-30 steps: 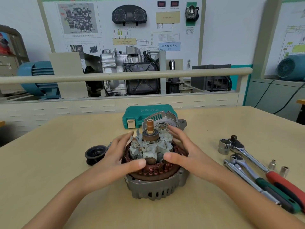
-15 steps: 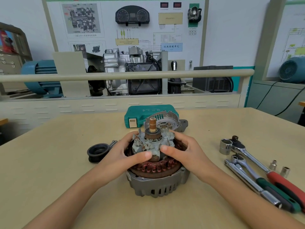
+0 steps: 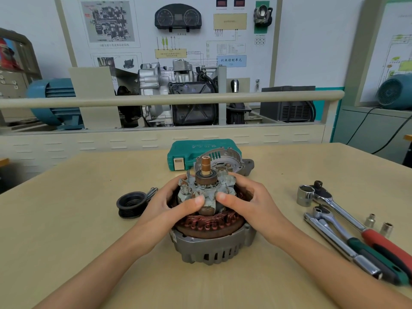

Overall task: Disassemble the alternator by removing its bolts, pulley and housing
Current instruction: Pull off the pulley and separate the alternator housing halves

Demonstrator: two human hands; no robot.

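Observation:
The opened alternator stands upright in the middle of the table: a grey slotted front housing below, copper stator windings above it, and the grey claw-pole rotor with its copper slip-ring shaft sticking up. My left hand grips the rotor from the left, thumb on its front. My right hand grips it from the right, thumb beside the left one. The removed rear housing lies behind. The black pulley lies to the left with bolts beside it.
A green tool case lies at the back of the table. To the right lie a large socket, ratchets with red and green handles, and two small sockets. A rail and engine display stand behind.
Both hands have closed in from the stator's rim onto the rotor, thumbs coming together on its front. The rotor appears slightly higher above the windings.

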